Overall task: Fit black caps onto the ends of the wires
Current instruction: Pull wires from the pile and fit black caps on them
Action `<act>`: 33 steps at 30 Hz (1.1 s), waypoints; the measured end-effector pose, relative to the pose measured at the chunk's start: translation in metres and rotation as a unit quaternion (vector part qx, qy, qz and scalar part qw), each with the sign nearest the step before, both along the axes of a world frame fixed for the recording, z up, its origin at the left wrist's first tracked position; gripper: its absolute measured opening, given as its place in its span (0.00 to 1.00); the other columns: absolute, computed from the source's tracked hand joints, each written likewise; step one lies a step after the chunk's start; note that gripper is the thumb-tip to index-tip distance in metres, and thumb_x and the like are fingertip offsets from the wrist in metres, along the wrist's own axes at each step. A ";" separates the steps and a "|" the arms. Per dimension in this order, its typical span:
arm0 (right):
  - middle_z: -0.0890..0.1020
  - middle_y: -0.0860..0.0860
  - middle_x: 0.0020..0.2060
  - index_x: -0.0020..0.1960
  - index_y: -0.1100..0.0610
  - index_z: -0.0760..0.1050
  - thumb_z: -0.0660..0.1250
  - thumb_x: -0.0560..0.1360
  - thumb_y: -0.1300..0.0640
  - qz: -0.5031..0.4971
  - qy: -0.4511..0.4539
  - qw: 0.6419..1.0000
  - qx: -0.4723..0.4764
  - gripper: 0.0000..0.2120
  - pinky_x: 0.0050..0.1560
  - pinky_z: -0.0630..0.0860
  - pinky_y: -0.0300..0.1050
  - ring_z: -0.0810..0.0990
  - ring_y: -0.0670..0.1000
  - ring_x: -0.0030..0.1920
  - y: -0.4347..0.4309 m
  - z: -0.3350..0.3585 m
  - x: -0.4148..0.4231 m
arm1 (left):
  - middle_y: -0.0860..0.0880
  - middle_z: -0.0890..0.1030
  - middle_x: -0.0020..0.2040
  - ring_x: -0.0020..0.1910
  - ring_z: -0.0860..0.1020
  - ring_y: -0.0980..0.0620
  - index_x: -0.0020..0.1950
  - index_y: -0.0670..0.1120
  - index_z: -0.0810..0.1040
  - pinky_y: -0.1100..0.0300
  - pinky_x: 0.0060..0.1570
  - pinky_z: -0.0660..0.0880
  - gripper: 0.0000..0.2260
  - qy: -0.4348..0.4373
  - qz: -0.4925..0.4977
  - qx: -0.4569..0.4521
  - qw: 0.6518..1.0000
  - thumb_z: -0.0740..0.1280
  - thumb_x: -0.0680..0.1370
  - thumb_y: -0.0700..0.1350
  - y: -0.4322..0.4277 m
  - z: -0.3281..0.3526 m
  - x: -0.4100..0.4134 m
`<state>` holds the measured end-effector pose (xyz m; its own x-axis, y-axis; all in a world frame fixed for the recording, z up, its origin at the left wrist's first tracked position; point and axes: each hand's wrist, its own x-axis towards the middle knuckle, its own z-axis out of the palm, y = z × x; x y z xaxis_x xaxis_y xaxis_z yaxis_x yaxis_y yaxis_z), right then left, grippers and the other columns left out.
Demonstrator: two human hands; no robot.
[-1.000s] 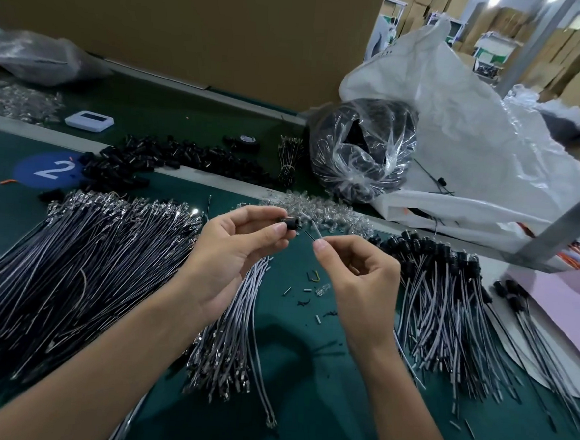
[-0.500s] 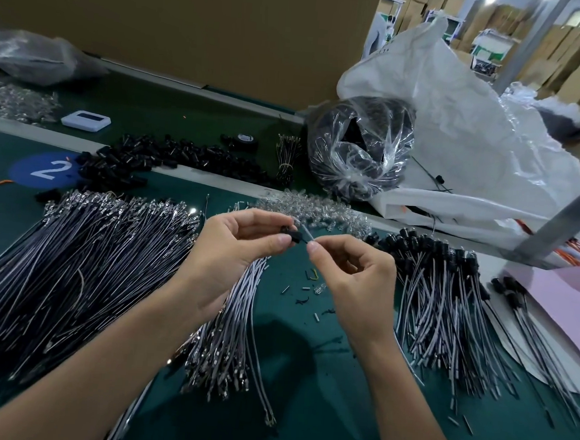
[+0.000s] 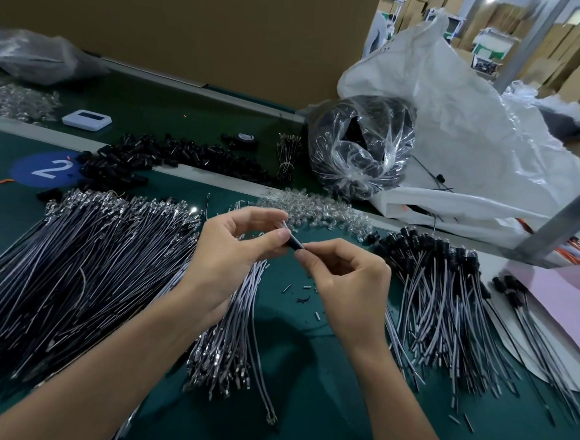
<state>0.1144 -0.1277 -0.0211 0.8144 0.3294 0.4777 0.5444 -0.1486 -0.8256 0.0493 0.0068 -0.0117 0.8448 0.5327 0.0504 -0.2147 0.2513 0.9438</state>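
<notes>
1. Left hand [image 3: 231,250]: thumb and forefinger pinch a black cap [image 3: 294,243], held up off the green mat [image 3: 304,392], well right of the blue "2" sticker [image 3: 46,168].
2. Right hand [image 3: 346,282]: thumb and forefinger pinch the same cap's right end, other fingers curled. Can't tell if there's wire inside that pinch.
3. Thin wire end [image 3: 285,225] pokes out of the cap's upper-left end, past my left fingertips.
4. Loose black caps [image 3: 169,156]: heap touching the sticker's right edge and running on to the right.
5. Uncapped wires [image 3: 72,273]: big fan just below the sticker. A smaller bundle [image 3: 236,326] lies right of it, under my hands.
6. Capped wires [image 3: 447,299]: far right of the sticker, caps at the top.
7. Clear plastic parts [image 3: 316,209]: right of the sticker, past the cap heap.
8. White gadget [image 3: 87,118]: just above the sticker, screen unreadable.
9. Clear bag of black parts [image 3: 359,145] and white sack [image 3: 461,111]: far upper right of the sticker. The sack's print is too small to read.
10. The "2" is the only legible writing.
</notes>
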 end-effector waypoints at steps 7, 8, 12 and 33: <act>0.84 0.45 0.31 0.37 0.50 0.81 0.79 0.67 0.60 -0.007 0.015 1.000 0.019 0.09 0.35 0.80 0.42 0.82 0.47 0.31 -0.001 0.001 -0.001 | 0.45 0.86 0.41 0.42 0.85 0.49 0.46 0.42 0.83 0.62 0.42 0.81 0.15 0.005 -0.029 -0.023 0.999 0.77 0.60 0.40 0.000 -0.001 -0.002; 0.84 0.46 0.31 0.37 0.51 0.81 0.79 0.66 0.60 -0.005 0.017 1.000 0.019 0.09 0.35 0.80 0.42 0.82 0.47 0.31 -0.001 0.001 -0.001 | 0.45 0.86 0.41 0.42 0.85 0.49 0.43 0.44 0.85 0.62 0.43 0.81 0.13 -0.005 -0.033 -0.035 0.999 0.77 0.59 0.41 -0.001 -0.002 -0.002; 0.83 0.47 0.31 0.38 0.52 0.80 0.79 0.67 0.61 0.004 0.018 1.000 0.023 0.08 0.35 0.79 0.40 0.82 0.48 0.31 0.000 0.002 -0.003 | 0.45 0.85 0.39 0.39 0.84 0.51 0.36 0.44 0.86 0.64 0.41 0.80 0.06 -0.017 -0.046 -0.094 0.994 0.75 0.60 0.41 -0.005 -0.001 -0.001; 0.81 0.48 0.31 0.38 0.54 0.84 0.79 0.67 0.63 -0.006 -0.045 0.999 -0.009 0.06 0.34 0.74 0.44 0.76 0.48 0.31 -0.006 0.005 0.003 | 0.44 0.86 0.45 0.44 0.85 0.49 0.46 0.41 0.82 0.61 0.44 0.81 0.09 -0.064 -0.006 -0.239 0.969 0.69 0.67 0.37 0.006 0.001 0.000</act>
<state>0.1178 -0.1339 -0.0158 0.7721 0.3291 0.5437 0.6150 -0.1710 -0.7698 0.0494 0.0128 -0.0104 0.8544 0.5109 -0.0951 -0.3163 0.6565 0.6848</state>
